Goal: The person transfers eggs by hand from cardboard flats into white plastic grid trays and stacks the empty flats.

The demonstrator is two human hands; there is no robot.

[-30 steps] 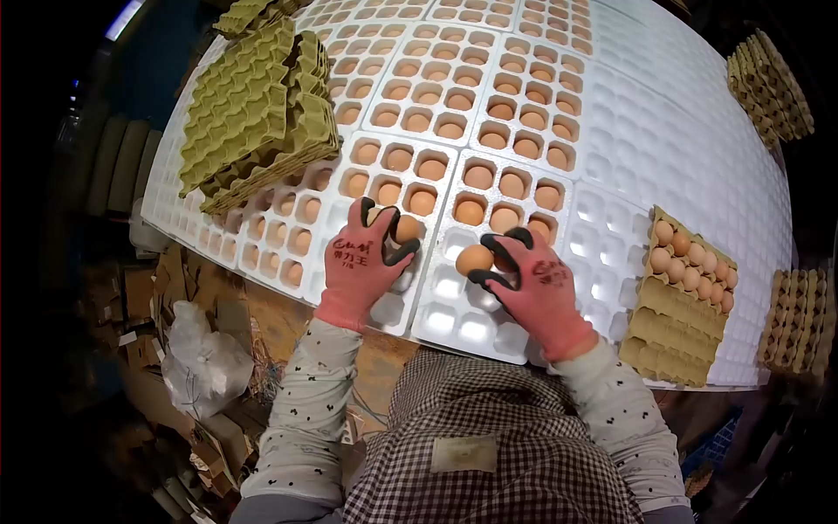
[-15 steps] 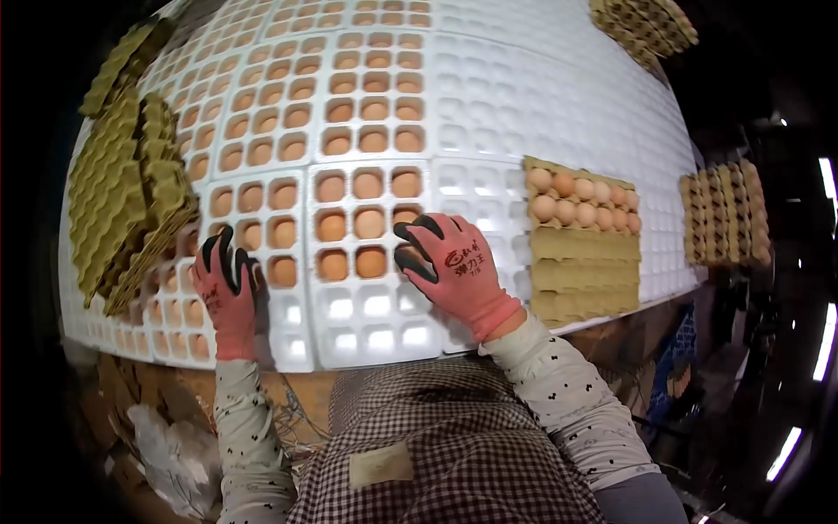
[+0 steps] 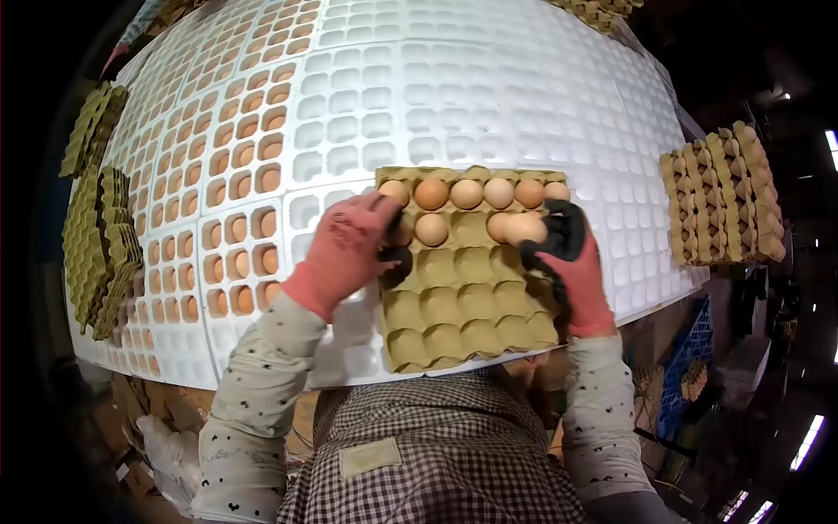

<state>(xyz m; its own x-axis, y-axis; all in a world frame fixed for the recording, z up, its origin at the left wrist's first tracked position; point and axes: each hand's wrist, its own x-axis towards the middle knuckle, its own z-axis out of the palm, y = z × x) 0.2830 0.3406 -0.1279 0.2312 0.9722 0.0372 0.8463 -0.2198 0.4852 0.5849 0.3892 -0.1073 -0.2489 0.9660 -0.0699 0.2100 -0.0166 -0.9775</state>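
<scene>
Both hands wear pink gloves with black fingertips. A pulp egg tray (image 3: pixel 471 301) lies near the table's front edge, with eggs along its back rows and bare cups toward me. My left hand (image 3: pixel 349 244) is at the tray's left side, its fingers curled round an egg (image 3: pixel 401 232) in the second row. At the right side, my right hand (image 3: pixel 572 262) grips an egg (image 3: pixel 525 229) that is raised over the second row, beside another egg. A further egg (image 3: pixel 431 230) sits in the second row between the hands.
White foam trays (image 3: pixel 358 96) cover the table; those at the left hold eggs (image 3: pixel 240 262). Stacked pulp trays stand at the left (image 3: pixel 100 253) and, with eggs, at the right (image 3: pixel 724 196). Another person's hand (image 3: pixel 113 58) shows at the far upper left.
The view has shifted right. Both hands have moved from the foam trays to the pulp tray. Some eggs of its second row are now out of their cups or under my hands.
</scene>
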